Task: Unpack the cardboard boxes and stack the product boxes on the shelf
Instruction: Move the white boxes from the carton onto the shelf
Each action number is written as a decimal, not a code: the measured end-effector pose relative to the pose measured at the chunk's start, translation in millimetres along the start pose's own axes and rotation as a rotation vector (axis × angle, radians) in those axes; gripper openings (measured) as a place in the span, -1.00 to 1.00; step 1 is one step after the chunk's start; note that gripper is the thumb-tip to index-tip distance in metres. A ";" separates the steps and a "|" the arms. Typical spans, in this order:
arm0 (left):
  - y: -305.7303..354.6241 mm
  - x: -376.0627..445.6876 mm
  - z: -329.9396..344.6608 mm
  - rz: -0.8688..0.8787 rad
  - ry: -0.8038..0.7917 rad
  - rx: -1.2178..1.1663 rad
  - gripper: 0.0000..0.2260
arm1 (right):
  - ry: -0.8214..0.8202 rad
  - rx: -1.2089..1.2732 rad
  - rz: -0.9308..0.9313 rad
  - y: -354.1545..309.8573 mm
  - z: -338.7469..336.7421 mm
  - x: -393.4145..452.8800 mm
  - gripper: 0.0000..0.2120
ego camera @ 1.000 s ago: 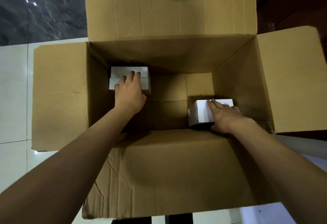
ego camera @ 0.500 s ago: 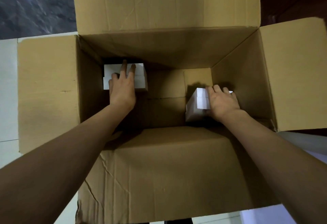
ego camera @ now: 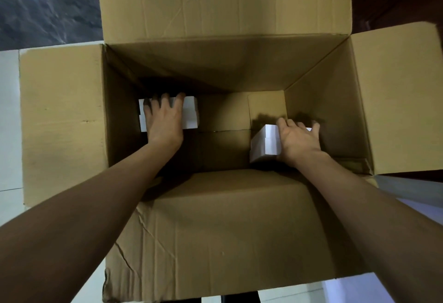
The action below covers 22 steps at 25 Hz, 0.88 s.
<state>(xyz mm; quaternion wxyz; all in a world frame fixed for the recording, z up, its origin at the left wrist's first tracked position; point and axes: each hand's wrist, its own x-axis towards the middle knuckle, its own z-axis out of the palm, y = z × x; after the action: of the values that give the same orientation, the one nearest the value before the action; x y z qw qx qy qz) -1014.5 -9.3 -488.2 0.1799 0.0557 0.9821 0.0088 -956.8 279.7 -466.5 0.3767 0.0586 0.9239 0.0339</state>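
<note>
- The left hand (ego camera: pixel 165 120) lies on top of two white product boxes (ego camera: pixel 190 114) at about 9 o'clock on the floor of the open cardboard box (ego camera: pixel 230 68). Its fingers curl over their far edge. The pair looks stacked, with a seam between them, so I judge the lower one can slide out and fall if only the top one is pulled.
- The right hand (ego camera: pixel 298 142) grips a second white pair (ego camera: pixel 265 143) at about 3 o'clock, fingers wrapped over the far side. This pair sits tilted, so a one-hand lift may let it twist loose.
- The box is deep and both forearms cross the near flap (ego camera: pixel 227 230). A product box could catch on the flap edge on the way up.
- The shelf is not in view.
</note>
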 end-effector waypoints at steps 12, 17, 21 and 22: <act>17.2 -46.4 -54.9 0.117 0.072 -0.136 -0.16 | 0.270 0.300 0.014 6.4 -42.7 -56.7 -0.11; 30.1 -84.2 -88.6 0.106 0.160 -0.240 -0.17 | 0.387 0.403 0.043 13.9 -60.2 -99.3 -0.19; 42.3 -120.1 -114.2 0.100 0.203 -0.287 -0.17 | 0.482 0.465 0.026 24.0 -70.0 -145.3 -0.20; 44.8 -128.7 -119.1 0.101 0.217 -0.295 -0.17 | 0.503 0.487 0.017 26.3 -70.9 -155.9 -0.19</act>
<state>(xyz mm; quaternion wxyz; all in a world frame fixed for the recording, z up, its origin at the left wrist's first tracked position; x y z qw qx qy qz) -932.4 21.0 -329.8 0.0786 0.0764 0.9797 0.1678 -893.6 283.5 -305.1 0.1120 0.1441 0.9682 -0.1710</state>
